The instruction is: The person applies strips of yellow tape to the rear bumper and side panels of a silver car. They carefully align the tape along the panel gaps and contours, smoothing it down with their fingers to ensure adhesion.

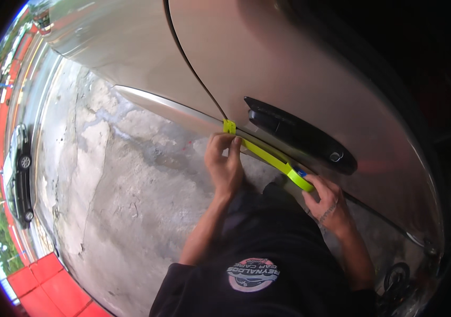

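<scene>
A roll of bright yellow-green masking tape [303, 183] is gripped at its edge by my right hand [329, 202], its fingers closed on it. From the roll a taut strip of tape [267, 154] runs up and left along the car body, just below a black door handle [302, 134]. My left hand [225, 161] is closed, thumb and fingers pinching the strip. Just above those fingertips, a short piece of tape [229, 127] lies across the panel where the dark door seam [193, 72] meets the body's edge line. A small blue patch [300, 172] shows by the roll.
The beige car body [315, 58] fills the upper right, with a round keyhole [335, 156] in the handle. Below lies stained grey concrete [130, 195]. Red tiles [51, 285] cover the lower left. A parked car [19, 177] stands beyond, by the road.
</scene>
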### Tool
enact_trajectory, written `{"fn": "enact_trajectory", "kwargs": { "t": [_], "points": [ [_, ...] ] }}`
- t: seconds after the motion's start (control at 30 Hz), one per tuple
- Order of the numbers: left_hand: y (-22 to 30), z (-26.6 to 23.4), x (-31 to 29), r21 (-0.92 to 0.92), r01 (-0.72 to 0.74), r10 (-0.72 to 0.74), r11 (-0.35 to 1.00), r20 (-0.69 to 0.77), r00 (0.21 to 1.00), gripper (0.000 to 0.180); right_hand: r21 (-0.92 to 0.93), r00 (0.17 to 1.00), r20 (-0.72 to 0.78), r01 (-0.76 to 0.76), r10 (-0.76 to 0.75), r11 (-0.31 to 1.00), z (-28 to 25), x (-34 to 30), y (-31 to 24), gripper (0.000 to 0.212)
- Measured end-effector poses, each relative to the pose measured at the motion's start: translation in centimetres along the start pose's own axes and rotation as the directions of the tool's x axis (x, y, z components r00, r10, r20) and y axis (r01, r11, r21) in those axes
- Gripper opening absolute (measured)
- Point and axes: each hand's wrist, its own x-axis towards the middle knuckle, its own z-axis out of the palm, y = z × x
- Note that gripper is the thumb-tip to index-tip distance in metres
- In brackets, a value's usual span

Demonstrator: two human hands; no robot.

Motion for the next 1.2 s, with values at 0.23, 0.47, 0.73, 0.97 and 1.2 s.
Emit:
{"fn": "enact_trajectory", "kwargs": {
  "t": [0.23,0.47,0.73,0.97,1.2],
  "points": [
    [0.4,0.4,0.5,0.076,0.055,-0.047,0.996,-0.108,0.993,0.014,0.019,0.963,-0.075,0.26,-0.258,0.965,-0.5,1.6,0.8,0.049],
    [0.1,0.7,0.6,0.052,0.068,-0.062,0.996,-0.111,0.992,0.014,0.043,0.957,-0.059,0.288,-0.285,0.957,-0.8,2.0,1.7,0.044],
    [0.1,1.0,0.6,0.021,0.087,-0.084,0.996,-0.128,0.988,0.013,0.07,0.965,-0.026,0.263,-0.262,0.962,-0.9,2.4,1.8,0.046],
    [0.6,1.1,0.8,0.035,0.093,-0.087,0.995,-0.139,0.986,0.013,0.048,0.957,-0.036,0.289,-0.287,0.956,-1.0,2.8,1.9,0.047],
    [1.0,1.1,0.8,0.057,0.086,-0.079,0.995,-0.121,0.989,0.013,0.066,0.96,-0.037,0.28,-0.278,0.958,-0.7,2.8,2.2,0.046]
  ]
}}
